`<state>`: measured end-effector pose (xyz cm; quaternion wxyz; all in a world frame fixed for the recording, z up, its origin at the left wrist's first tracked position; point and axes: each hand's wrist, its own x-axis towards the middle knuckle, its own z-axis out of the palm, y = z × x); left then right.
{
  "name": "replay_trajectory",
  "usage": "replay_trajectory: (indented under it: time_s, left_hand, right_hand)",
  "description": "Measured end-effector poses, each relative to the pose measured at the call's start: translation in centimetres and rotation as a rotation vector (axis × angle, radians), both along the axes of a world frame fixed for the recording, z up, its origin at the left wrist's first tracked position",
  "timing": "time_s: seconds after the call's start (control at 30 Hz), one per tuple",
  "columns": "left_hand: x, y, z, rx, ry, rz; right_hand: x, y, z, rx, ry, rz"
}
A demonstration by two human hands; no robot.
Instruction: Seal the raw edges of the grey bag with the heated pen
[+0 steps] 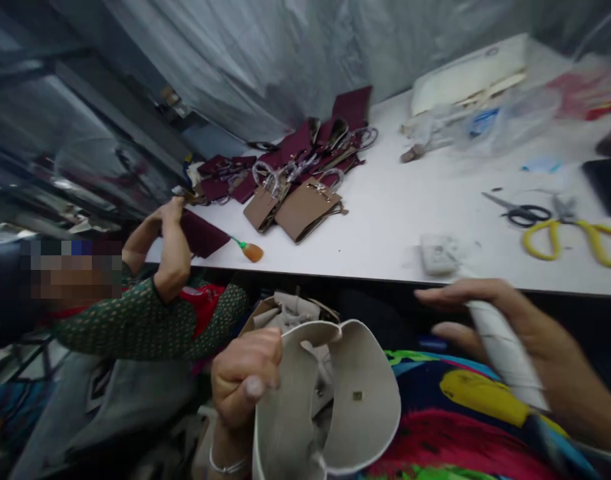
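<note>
My left hand [245, 383] is closed on the edge of a pale grey leather bag piece [335, 400] with curved flaps, held over my lap. My right hand [510, 327] sits to the right, below the table edge, with its fingers curled round a white wrapped stick-like tool [505, 357] that slants down to the right. A small brass fitting shows on the inside of the grey flap.
A white table [395, 220] carries brown and maroon bag pieces [305, 180], black scissors [523, 213], yellow-handled pliers [575, 240] and plastic-wrapped items at the back right. A person in a green patterned sleeve [150, 320] at left holds a maroon piece [203, 233].
</note>
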<state>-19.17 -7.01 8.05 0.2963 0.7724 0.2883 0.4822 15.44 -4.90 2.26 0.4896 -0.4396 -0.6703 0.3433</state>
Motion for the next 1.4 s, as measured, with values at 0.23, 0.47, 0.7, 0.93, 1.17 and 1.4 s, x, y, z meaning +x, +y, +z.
replay_trajectory:
  time_s: [0.23,0.47,0.7,0.93,1.17,1.4]
  left_hand:
    - [3.6,5.3,-1.2,-0.103,-0.187,-0.467]
    - [5.3,7.4,-2.5,-0.184,-0.315,-0.438]
    - [5.6,7.2,-3.1,-0.249,-0.309,-0.457]
    - [5.9,6.3,-3.5,-0.270,-0.318,-0.428]
    - [4.9,6.0,-4.5,-0.290,-0.327,-0.536]
    - [7.8,5.2,-4.2,-0.567,-0.489,-0.517]
  right_hand:
    - [-3.0,2.4,0.1,0.001,-0.034,0.347]
    - [-1.3,3.8,0.1,0.009,-0.112,0.334]
    - [0.1,4.2,-0.5,-0.021,-0.097,0.387]
    - [0.5,4.0,-1.4,-0.082,-0.008,0.428]
    - [0.1,3.3,-1.9,-0.198,0.144,0.324]
    - [-0.4,1.9,-2.0,-0.460,0.568,0.383]
